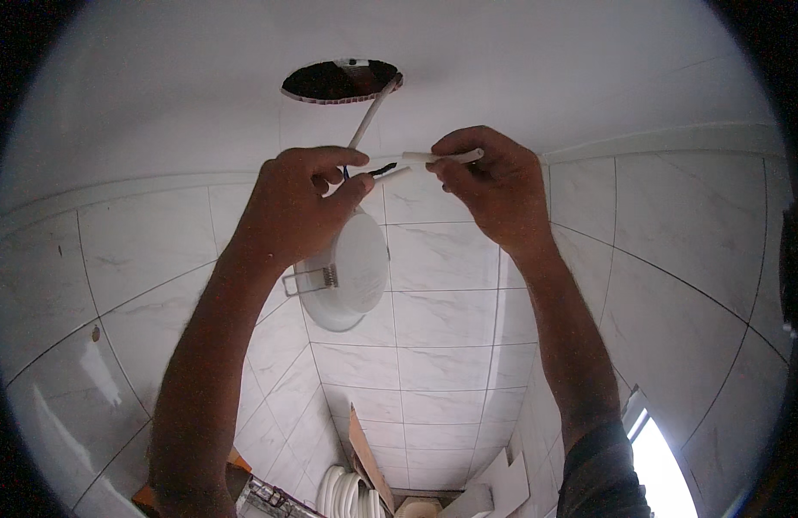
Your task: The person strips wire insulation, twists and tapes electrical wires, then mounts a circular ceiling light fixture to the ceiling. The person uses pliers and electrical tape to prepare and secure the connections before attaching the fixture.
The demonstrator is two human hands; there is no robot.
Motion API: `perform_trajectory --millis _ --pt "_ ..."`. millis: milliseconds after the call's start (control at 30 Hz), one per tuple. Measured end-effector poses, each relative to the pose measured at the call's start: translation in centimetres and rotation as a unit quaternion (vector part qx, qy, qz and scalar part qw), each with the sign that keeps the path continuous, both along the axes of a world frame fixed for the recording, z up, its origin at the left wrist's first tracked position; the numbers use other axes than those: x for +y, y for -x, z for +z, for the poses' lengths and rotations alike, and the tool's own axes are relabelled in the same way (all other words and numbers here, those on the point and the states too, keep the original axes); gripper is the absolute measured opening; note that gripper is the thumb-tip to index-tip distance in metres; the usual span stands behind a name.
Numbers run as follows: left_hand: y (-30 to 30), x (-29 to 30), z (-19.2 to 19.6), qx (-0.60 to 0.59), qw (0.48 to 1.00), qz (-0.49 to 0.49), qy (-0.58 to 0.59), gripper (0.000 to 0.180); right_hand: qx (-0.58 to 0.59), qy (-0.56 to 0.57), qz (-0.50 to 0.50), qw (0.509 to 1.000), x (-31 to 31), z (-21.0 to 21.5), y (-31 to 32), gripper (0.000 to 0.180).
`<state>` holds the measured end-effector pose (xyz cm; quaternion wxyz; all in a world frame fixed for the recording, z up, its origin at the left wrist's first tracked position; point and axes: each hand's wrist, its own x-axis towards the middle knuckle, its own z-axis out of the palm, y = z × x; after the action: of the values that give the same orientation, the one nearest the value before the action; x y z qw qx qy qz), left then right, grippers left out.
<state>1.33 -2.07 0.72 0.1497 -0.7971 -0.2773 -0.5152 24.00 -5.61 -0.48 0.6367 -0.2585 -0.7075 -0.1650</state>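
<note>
Up near the ceiling, my left hand (304, 194) pinches a thin wire with a black end (383, 169) pointing right. Beside it, a short white sleeve (397, 174) sticks out from the same fingertips. A white tube (442, 157) is between the thumb and fingers of my right hand (501, 186); its left end is just short of the black end. From an oval-looking hole (330, 84) in the ceiling a white cable (373, 112) runs down to my left hand. Below that hand hangs a round white ceiling lamp (362, 263) with a wire spring clip (308, 281) on its side.
White marbled tile walls (442, 259) surround me under a pale ceiling (537, 60). Far below are a coil of white hose (343, 494), a leaning brown board (370, 457) and a white panel (507, 485). A bright window (658, 466) is at lower right.
</note>
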Motion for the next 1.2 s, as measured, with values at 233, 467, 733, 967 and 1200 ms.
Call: perform_trajectory --millis 233,467,733,967,1200 --pt "-0.3 0.7 0.1 0.006 1.0 -0.008 0.008 0.026 -0.045 -0.056 0.041 0.997 2.0 0.0 -0.5 0.013" --pt "0.3 0.7 0.0 0.006 1.0 -0.028 -0.007 0.026 -0.048 -0.067 0.009 0.997 0.9 0.0 0.0 0.013" --pt "-0.1 -0.8 0.1 -0.005 1.0 -0.008 0.027 0.022 -0.081 -0.09 -0.003 0.993 0.9 0.1 -0.3 0.012" --pt "-0.1 -0.5 0.3 0.009 1.0 0.007 0.025 0.026 -0.079 -0.059 0.03 0.995 0.4 0.5 -0.4 0.011" --pt "-0.4 -0.5 0.2 0.009 1.0 0.005 0.011 0.026 -0.084 -0.086 -0.015 0.993 0.3 0.5 -0.9 0.011"
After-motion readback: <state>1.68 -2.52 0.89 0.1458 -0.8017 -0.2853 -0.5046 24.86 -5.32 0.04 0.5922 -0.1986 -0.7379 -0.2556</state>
